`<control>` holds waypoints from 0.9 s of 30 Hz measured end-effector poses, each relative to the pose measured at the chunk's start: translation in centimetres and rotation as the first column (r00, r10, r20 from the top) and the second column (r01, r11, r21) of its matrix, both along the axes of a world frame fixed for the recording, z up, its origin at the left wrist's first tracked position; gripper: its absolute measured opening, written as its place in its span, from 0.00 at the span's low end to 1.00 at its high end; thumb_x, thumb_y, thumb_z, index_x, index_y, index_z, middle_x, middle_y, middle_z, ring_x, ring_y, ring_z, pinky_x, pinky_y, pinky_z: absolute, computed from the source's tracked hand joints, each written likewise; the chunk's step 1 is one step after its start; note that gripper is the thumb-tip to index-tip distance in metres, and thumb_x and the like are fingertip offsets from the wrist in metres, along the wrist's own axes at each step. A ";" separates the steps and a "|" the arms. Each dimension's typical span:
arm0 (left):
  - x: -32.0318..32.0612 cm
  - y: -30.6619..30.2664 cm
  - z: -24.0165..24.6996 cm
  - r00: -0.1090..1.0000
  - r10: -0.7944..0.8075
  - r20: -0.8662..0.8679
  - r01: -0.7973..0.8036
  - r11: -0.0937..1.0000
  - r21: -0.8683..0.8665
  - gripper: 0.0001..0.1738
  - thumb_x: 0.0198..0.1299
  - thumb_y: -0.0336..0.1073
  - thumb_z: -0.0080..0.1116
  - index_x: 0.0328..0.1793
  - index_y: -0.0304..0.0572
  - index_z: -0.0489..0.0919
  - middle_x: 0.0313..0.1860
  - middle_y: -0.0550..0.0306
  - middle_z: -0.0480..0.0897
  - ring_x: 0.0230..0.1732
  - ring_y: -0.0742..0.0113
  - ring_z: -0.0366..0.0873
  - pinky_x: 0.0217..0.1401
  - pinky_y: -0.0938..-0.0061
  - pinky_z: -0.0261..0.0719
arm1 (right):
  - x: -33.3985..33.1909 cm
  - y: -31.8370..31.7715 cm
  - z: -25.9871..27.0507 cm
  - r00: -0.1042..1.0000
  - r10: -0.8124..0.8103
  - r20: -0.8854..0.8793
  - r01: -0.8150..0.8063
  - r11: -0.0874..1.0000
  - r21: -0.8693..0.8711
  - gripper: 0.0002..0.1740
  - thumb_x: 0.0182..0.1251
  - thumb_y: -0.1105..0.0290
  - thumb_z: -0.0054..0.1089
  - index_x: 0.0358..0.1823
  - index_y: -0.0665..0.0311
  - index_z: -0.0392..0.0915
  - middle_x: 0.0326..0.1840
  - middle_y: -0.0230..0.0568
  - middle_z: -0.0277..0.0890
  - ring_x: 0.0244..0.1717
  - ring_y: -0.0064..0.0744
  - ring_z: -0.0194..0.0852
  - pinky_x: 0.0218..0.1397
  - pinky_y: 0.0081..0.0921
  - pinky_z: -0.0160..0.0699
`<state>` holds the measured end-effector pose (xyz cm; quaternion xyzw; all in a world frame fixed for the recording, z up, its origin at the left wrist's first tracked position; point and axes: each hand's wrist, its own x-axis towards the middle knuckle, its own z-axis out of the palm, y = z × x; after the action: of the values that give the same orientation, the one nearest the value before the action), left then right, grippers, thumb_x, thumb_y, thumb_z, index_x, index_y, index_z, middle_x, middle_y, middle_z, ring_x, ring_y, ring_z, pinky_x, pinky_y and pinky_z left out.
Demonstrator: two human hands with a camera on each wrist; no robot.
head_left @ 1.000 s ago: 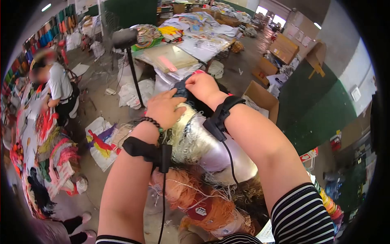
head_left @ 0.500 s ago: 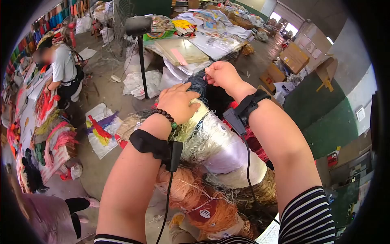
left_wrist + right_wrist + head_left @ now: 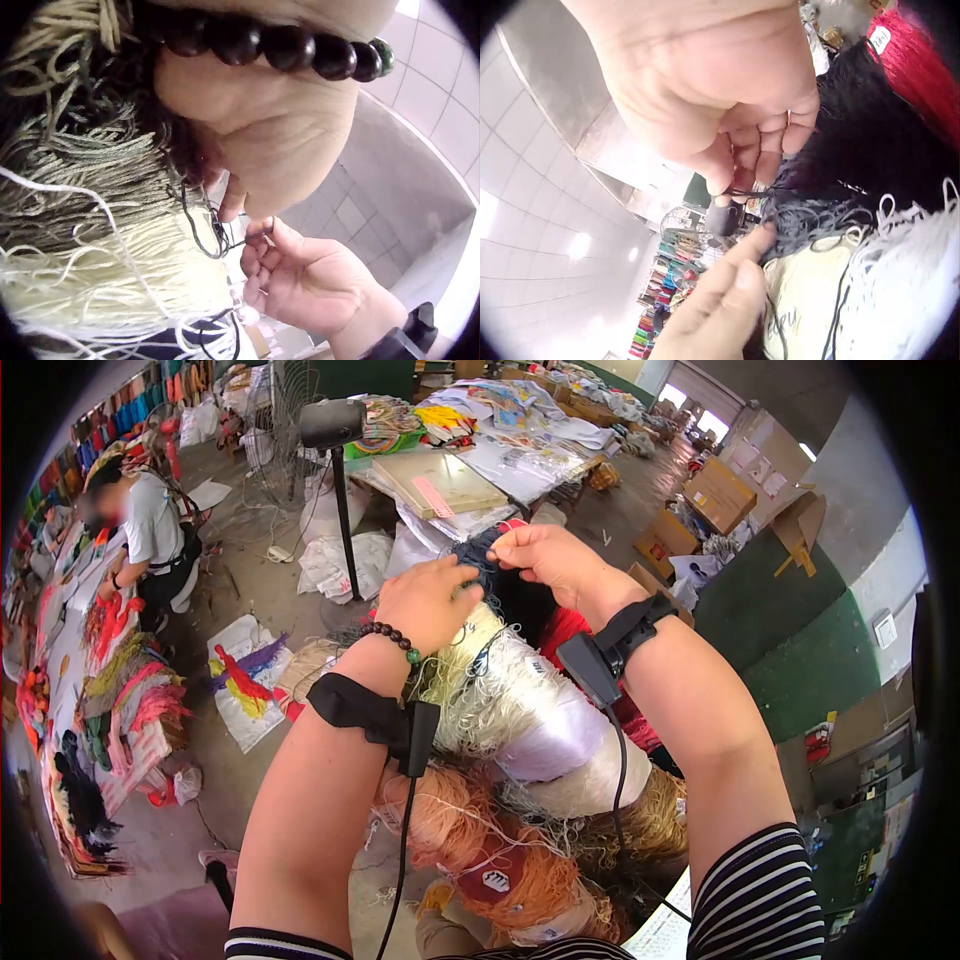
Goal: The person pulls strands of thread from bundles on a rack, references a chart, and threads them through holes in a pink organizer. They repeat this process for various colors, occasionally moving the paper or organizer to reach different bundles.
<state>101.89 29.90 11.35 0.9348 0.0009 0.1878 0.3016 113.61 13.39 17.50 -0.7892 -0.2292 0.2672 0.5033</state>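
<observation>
Bundles of yarn lie under both hands: a dark blue-grey one [image 3: 810,219], a cream one [image 3: 455,678], a black one [image 3: 877,135] and a white one [image 3: 922,262]. My right hand [image 3: 550,560] pinches a dark strand [image 3: 251,236] between thumb and fingertips, just above the blue-grey yarn. My left hand [image 3: 425,605] rests on the cream and blue-grey yarn, its fingers extended toward the right hand. In the left wrist view the strand runs in a loose loop beside the left fingertips.
Orange yarn bundles [image 3: 440,810] lie nearer the body, red yarn [image 3: 565,630] to the right. A black stand [image 3: 346,525] rises ahead, beside a table with a flat board [image 3: 440,478]. Another person [image 3: 150,525] bends over a yarn-covered table at left. Cardboard boxes [image 3: 718,495] stand at right.
The head view has shifted. My right hand stays pinched, moving slightly around the blue-grey yarn, and my left hand remains on the bundles with its fingers closer together.
</observation>
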 end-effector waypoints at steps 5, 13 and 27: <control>1.1 -0.4 0.3 0.989 0.134 -0.069 -0.142 0.979 -0.145 0.21 0.67 0.47 0.50 0.59 0.45 0.80 0.63 0.45 0.77 0.62 0.55 0.75 0.64 0.69 0.69 | -3.7 1.5 -1.2 0.989 -0.143 -0.046 0.148 0.979 0.141 0.05 0.65 0.69 0.63 0.37 0.61 0.83 0.33 0.28 0.79 0.32 0.20 0.68 0.37 0.19 0.67; 3.7 1.0 -2.6 0.992 0.122 -0.015 -0.116 0.897 -0.426 0.20 0.61 0.53 0.55 0.52 0.54 0.85 0.53 0.56 0.84 0.53 0.55 0.81 0.56 0.66 0.75 | -4.3 2.2 -2.9 0.989 -0.134 -0.056 0.142 0.971 0.194 0.05 0.65 0.72 0.62 0.33 0.66 0.82 0.26 0.30 0.76 0.27 0.20 0.66 0.32 0.19 0.65; 3.6 0.9 -2.6 0.991 0.134 -0.018 -0.129 0.897 -0.422 0.17 0.61 0.51 0.55 0.47 0.55 0.86 0.43 0.56 0.86 0.47 0.55 0.83 0.51 0.66 0.77 | -4.2 1.0 -3.2 0.987 -0.139 -0.073 0.154 0.954 0.258 0.08 0.68 0.72 0.59 0.32 0.69 0.81 0.27 0.33 0.77 0.28 0.21 0.71 0.34 0.21 0.72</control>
<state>105.46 30.75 8.72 0.8440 0.1028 0.2085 0.4834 109.40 14.44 14.33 -0.7229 -0.1895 0.2178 0.6278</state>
